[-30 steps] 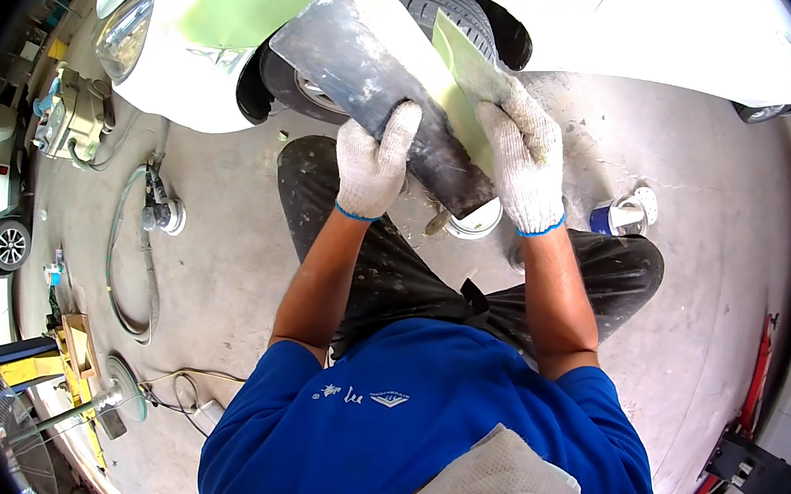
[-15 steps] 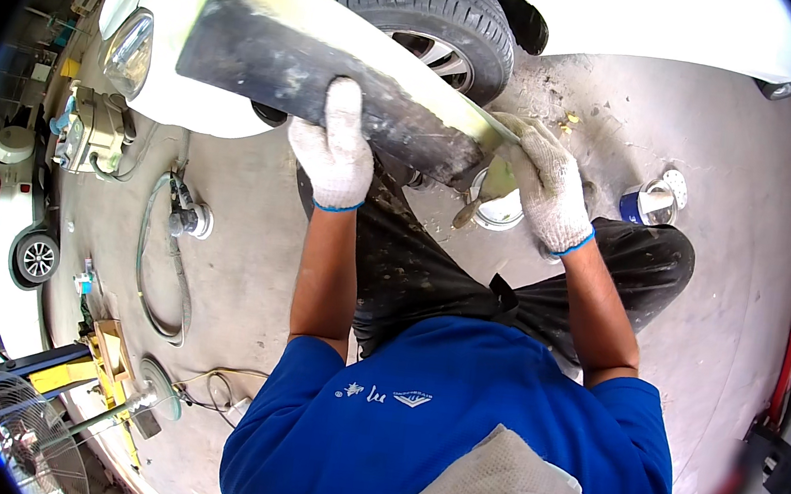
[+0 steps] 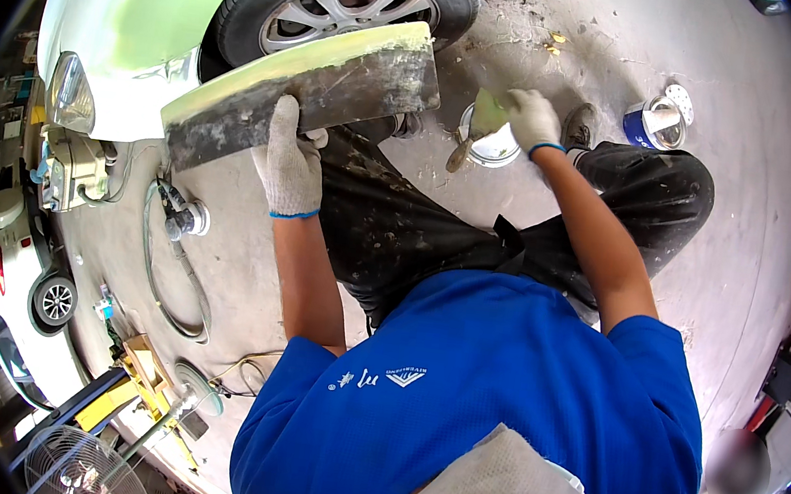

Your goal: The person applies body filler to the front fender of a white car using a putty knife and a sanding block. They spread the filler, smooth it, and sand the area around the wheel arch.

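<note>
In my white-gloved left hand [image 3: 290,162] is a long dark putty board [image 3: 335,90], held by its lower edge with the thumb over its face. Pale green putty coats its upper edge. The board is tilted in front of the car wheel. My gloved right hand [image 3: 533,121] is off the board, beside the green-coated blade of a putty knife [image 3: 489,117]. Its fingers are blurred, and any grip is unclear. The knife lies across a round white-topped can [image 3: 496,149], with its handle [image 3: 459,156] sticking out toward me.
A white car with a green-tinted fender [image 3: 160,5] and a wheel [image 3: 350,8] stands ahead. A blue-and-white can [image 3: 658,124] sits to the right. On the left floor are a sander [image 3: 189,217] with its hose, and a fan [image 3: 87,470].
My right hand has let go of the board's right end and moved to the putty knife on the can. The board has swung to rise toward the right. The view has shifted.
</note>
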`<control>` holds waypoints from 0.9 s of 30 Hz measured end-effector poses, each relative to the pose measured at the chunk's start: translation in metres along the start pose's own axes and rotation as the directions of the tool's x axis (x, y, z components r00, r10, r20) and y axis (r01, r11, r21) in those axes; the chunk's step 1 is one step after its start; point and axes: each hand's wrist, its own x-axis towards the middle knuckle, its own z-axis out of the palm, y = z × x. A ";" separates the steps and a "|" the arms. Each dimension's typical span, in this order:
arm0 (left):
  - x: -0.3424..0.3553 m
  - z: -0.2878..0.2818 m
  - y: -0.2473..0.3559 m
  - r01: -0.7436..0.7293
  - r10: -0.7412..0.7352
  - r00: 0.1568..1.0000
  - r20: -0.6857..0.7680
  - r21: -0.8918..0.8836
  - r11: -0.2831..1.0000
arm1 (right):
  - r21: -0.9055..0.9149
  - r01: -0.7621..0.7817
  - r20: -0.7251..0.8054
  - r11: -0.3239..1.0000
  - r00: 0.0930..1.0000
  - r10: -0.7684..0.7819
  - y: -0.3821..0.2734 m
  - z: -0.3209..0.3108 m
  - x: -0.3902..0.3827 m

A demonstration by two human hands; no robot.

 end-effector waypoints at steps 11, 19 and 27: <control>-0.017 0.020 0.010 0.063 -0.068 0.997 0.028 0.146 0.987 | -0.327 0.116 0.116 0.938 0.990 -0.082 0.011 0.144 -0.010; -0.015 0.022 0.024 0.035 -0.158 0.974 0.163 0.580 0.814 | -0.146 0.187 0.215 0.971 0.965 -0.154 -0.008 0.079 -0.015; 0.031 0.107 0.084 -0.638 0.068 0.767 0.638 0.770 -0.023 | 0.472 0.130 -0.644 0.872 0.727 0.240 -0.026 -0.112 0.065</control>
